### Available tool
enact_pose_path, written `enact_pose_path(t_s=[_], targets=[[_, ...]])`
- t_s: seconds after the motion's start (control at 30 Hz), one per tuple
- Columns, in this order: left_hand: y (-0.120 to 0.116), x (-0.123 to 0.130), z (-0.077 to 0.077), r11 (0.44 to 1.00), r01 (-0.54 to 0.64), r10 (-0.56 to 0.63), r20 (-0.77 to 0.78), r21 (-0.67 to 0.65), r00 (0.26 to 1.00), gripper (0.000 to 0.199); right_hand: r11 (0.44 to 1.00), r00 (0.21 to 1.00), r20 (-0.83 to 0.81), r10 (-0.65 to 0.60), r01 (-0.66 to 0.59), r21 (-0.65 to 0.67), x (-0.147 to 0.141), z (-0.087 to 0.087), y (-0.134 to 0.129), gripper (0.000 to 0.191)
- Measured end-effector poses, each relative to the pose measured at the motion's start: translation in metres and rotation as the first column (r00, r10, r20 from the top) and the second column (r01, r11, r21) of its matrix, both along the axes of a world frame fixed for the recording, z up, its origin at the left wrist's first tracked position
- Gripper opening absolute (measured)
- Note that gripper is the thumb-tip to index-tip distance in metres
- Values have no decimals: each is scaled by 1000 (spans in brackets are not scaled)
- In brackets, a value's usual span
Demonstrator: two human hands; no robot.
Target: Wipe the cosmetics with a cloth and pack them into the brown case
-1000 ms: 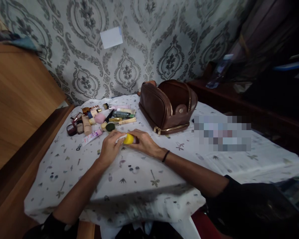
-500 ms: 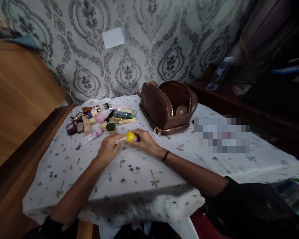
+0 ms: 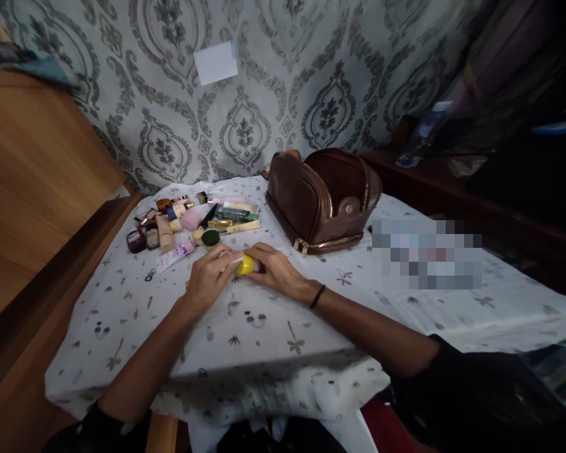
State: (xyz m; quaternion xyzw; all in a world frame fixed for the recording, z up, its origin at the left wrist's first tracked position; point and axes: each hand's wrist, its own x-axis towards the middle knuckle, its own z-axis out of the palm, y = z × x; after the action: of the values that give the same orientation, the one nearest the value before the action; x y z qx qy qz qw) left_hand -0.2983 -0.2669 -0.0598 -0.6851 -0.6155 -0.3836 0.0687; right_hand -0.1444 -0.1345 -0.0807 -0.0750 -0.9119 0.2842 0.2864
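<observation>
No lettering can be read; print on the white-and-purple plastic squeeze tube [image 3: 175, 256] beside the left hand [image 3: 209, 277] is too small to be deciphered.

left hand [image 3: 209, 277] and right hand [image 3: 277, 272] come close together, fingers [image 3: 263, 250] curled, forearms [image 3: 146, 355] slanting inward.

This looks like a room in a home: damask wallpaper [image 3: 245, 129] behind the brown leather toiletry bag [image 3: 302, 201], a printed tablecloth [image 3: 283, 321] under it, personal cosmetics [image 3: 166, 234] left of it, and wooden furniture [image 3: 42, 176] farther left.
</observation>
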Motion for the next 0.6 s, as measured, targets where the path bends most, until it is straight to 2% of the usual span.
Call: enact_pose_path(t_s=[0.17,0.4,0.6], targets=[[4,-6,1,991,-86,96,96,-106,991,24,995,999,-8,48,-48,-89,1,2,0,28],[7,-10,1,964,-20,109,324,-267,940,27,951,1000,-7,-4,1,-309,-1,-1,3,37],[6,-4,3,955,-31,135,338,-296,931,26,914,998,-8,-62,53,-403,-2,-2,6,37]])
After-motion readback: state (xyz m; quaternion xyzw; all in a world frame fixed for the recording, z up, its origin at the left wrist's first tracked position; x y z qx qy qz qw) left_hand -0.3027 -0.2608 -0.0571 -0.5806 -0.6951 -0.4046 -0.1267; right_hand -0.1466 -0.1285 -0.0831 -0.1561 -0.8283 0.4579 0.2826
